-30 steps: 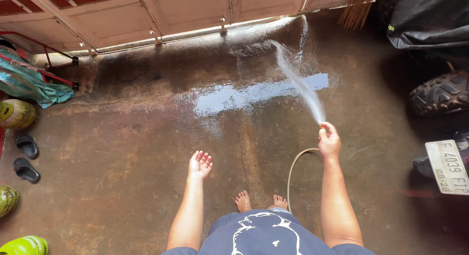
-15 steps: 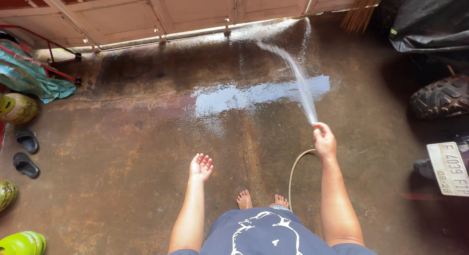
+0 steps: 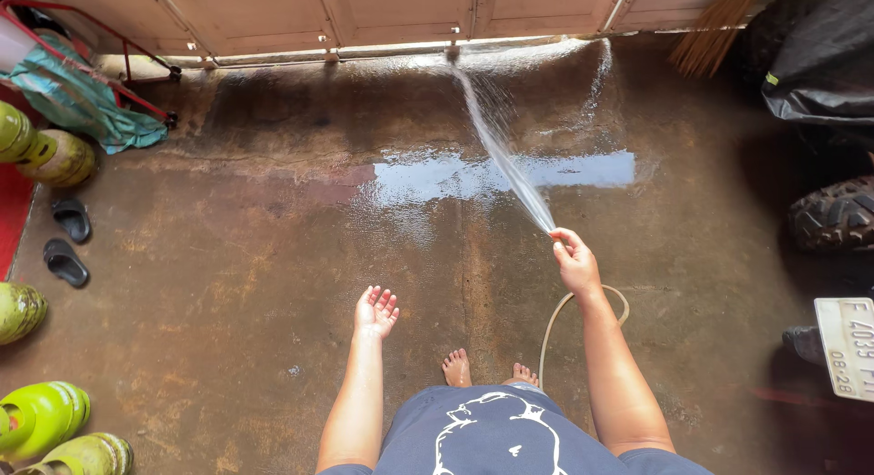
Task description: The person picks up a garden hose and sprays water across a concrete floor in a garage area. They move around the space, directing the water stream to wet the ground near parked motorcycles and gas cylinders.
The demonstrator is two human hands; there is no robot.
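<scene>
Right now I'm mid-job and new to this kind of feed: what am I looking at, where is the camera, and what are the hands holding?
There is one picture, from a camera on the person's head looking down, so you see their own arms, shirt and bare feet. No machine is involved. The right hand grips the end of a hose, and a water jet shoots forward to the foot of the doors. The left hand is open, palm up, holding nothing. The concrete floor is wet, with a puddle ahead. At the left lie black sandals and green gas cylinders; at the right, a tyre.
</scene>
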